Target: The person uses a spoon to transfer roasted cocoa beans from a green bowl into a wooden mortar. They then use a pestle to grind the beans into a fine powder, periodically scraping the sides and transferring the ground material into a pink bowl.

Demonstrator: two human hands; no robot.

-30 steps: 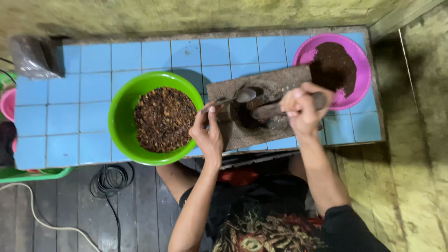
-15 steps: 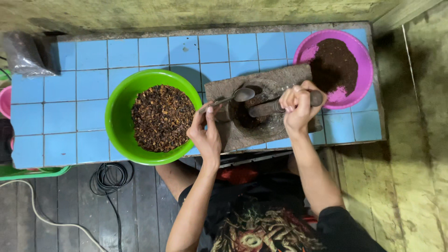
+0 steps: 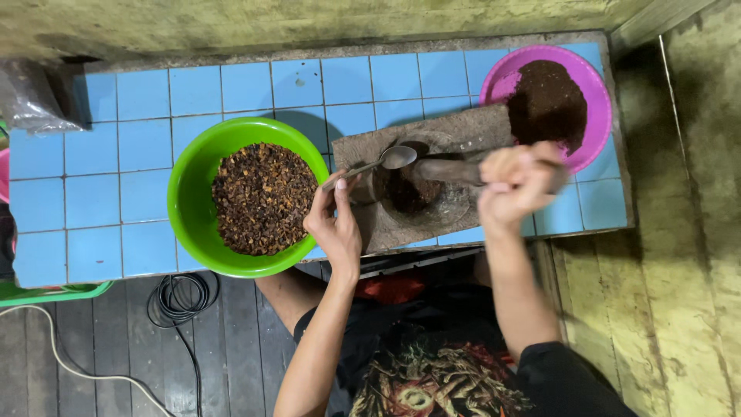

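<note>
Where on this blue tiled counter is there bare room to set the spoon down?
Bare tiles lie left of the green bowl, and behind it toward the wall, up to the plastic bag. The right end is crowded: stone mortar, pink bowl, both hands working there.

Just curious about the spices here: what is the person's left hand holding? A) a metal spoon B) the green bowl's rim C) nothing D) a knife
A: the left hand pinches the handle of a metal spoon, its bowl over the stone mortar.
</note>
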